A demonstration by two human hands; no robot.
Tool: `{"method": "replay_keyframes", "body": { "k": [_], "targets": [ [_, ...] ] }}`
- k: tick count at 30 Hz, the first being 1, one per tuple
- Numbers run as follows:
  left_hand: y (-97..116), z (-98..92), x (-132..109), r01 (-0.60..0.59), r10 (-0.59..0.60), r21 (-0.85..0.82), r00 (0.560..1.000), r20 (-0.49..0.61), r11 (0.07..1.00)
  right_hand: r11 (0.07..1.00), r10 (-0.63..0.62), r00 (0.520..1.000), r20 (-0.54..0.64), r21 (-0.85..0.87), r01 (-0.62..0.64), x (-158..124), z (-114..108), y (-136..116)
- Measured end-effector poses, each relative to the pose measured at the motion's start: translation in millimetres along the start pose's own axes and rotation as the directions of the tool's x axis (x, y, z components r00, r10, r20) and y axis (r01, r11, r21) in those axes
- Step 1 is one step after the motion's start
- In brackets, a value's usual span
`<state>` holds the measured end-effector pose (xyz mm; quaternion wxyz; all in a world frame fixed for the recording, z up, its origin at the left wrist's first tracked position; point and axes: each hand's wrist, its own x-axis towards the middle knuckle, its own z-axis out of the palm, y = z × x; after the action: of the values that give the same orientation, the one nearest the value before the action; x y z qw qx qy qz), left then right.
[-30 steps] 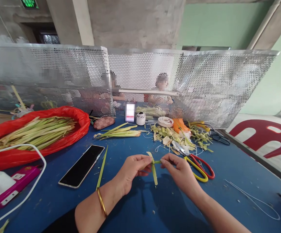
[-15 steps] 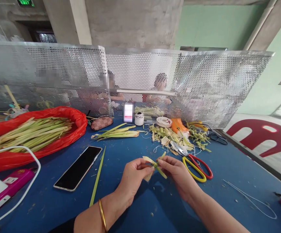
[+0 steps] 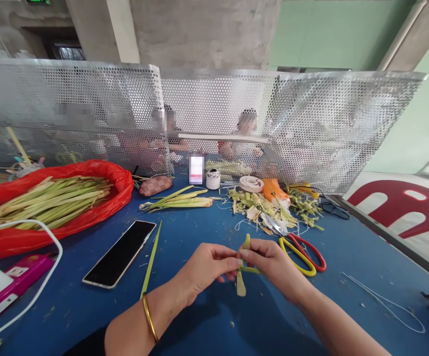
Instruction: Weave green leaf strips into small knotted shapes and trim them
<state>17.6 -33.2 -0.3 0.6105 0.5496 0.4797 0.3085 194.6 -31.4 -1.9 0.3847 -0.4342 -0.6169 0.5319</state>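
My left hand (image 3: pixel 204 267) and my right hand (image 3: pixel 271 262) meet over the blue table (image 3: pixel 214 316), both pinching a short green leaf strip (image 3: pixel 241 284). One end of the strip sticks up between the fingertips and the pale end hangs down below them. A gold bangle (image 3: pixel 149 319) is on my left wrist. Scissors with red and yellow handles (image 3: pixel 303 252) lie just right of my right hand.
A black phone (image 3: pixel 120 253) and a loose green strip (image 3: pixel 150 259) lie left of my hands. A red bag of leaf strips (image 3: pixel 47 202) sits far left, a pink device with white cable (image 3: pixel 10 287) below it. Leaf scraps (image 3: pixel 266 207), tape and a perforated metal screen (image 3: pixel 214 113) stand behind; people sit beyond it.
The strip has been turned between my fingers: its pale end now hangs down and a green end points up. Both hands shifted slightly lower and closer together.
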Motion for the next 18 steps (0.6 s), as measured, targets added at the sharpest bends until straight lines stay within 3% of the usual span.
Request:
{"method": "replay_keyframes", "body": {
  "k": [3, 6, 11, 15, 18],
  "targets": [
    [-5.0, 7.6, -0.3, 0.020, -0.019, -0.026, 0.998, 0.052, 0.999, 0.998, -0.064, 0.998, 0.021, 0.012, 0.064, 0.4, 4.3, 4.3],
    [-6.9, 13.1, -1.9, 0.066, -0.064, -0.039, 0.997, 0.051, 0.997, 0.994, -0.099, 0.994, -0.045, -0.058, 0.097, 2.1, 4.1, 7.8],
    [-5.8, 16.5, -1.9, 0.038, -0.037, 0.047, 0.999, -0.025, 0.998, 0.952, -0.208, 0.964, -0.163, -0.258, 0.162, 0.8, -1.7, 6.3],
    [-4.7, 15.5, -0.5, 0.070, -0.074, -0.035, 0.988, -0.138, 0.997, 0.819, -0.380, 0.907, -0.181, -0.521, 0.239, -7.3, 3.1, 3.3],
    [-4.6, 13.9, -0.7, 0.061, -0.082, -0.126, 0.983, -0.167, 0.990, 0.644, -0.575, 0.806, -0.137, -0.683, 0.344, -12.5, 9.8, 4.7]
  ]
}}
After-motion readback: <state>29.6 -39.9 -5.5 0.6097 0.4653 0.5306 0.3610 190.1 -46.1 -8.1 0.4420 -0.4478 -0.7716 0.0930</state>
